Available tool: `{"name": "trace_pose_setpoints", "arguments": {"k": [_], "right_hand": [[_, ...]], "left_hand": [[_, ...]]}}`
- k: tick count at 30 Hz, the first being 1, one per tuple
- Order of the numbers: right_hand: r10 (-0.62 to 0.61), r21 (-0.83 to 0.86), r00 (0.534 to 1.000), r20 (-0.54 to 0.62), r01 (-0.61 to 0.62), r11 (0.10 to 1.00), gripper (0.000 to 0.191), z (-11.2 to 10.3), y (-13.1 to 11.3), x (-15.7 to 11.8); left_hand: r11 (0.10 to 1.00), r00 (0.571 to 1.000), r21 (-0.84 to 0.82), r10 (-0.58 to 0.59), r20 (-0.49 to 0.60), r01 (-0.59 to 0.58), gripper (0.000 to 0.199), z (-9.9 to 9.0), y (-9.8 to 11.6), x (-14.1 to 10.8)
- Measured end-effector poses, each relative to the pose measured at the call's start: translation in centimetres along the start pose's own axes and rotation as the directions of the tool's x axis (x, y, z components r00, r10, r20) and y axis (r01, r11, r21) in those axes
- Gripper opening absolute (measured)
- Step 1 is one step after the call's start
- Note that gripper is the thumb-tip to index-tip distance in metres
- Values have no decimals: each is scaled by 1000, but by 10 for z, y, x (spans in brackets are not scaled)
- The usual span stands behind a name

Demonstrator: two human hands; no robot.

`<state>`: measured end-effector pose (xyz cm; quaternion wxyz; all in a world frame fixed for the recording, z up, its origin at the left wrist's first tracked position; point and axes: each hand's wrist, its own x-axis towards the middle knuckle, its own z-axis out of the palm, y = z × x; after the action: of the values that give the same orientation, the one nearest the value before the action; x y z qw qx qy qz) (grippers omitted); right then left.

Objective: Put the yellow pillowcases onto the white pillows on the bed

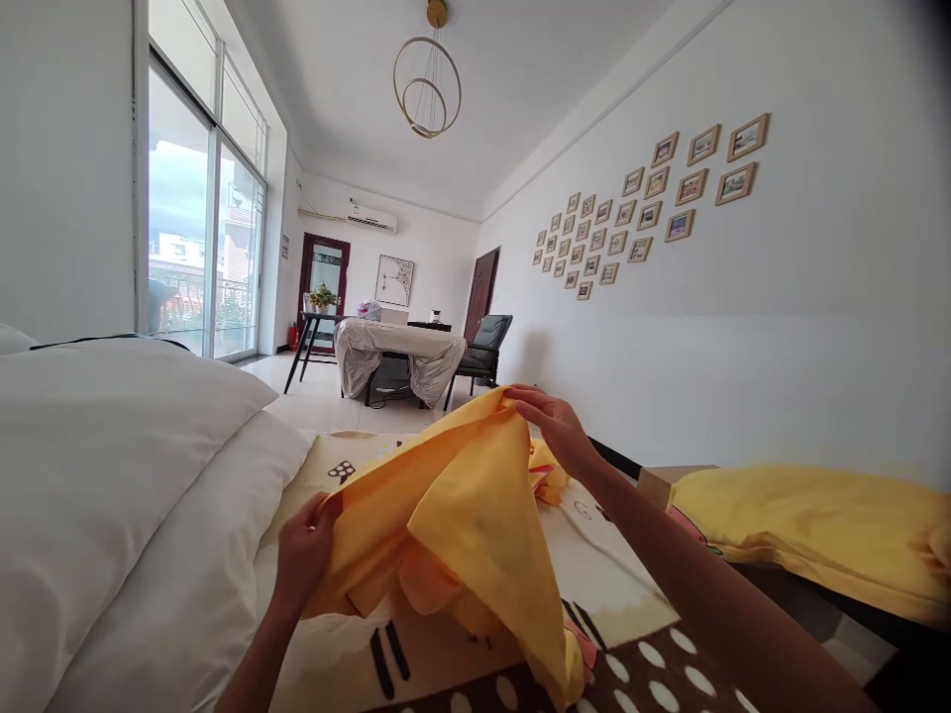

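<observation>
From the head view, the left hand [304,545] and right hand [559,428] both pinched the yellow cloth [482,505] over the blanket [631,604], whose loose part could have twisted because it hung free, and I counted two hands, one held cloth, one blanket, one chair [486,347] and one lamp [426,131].

Left hand [304,545] is gripping low; right hand [557,428] is pinching higher, fingers [529,402] pointing left; forearms [690,579] are slanting inward.
</observation>
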<state>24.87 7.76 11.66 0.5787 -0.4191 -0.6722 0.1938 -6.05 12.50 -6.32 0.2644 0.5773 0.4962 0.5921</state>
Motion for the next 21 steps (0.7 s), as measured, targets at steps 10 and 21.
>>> {"name": "trace_pose_setpoints", "arguments": {"k": [10, 21], "right_hand": [[360, -772, 879, 311, 13, 636, 88, 24, 75, -68], [243, -691, 848, 470, 182, 700, 39, 77, 131, -175]], "left_hand": [[797, 860, 484, 485, -159, -360, 23, -38, 45, -9], [693, 826, 621, 549, -126, -366, 28, -43, 60, -23]]}}
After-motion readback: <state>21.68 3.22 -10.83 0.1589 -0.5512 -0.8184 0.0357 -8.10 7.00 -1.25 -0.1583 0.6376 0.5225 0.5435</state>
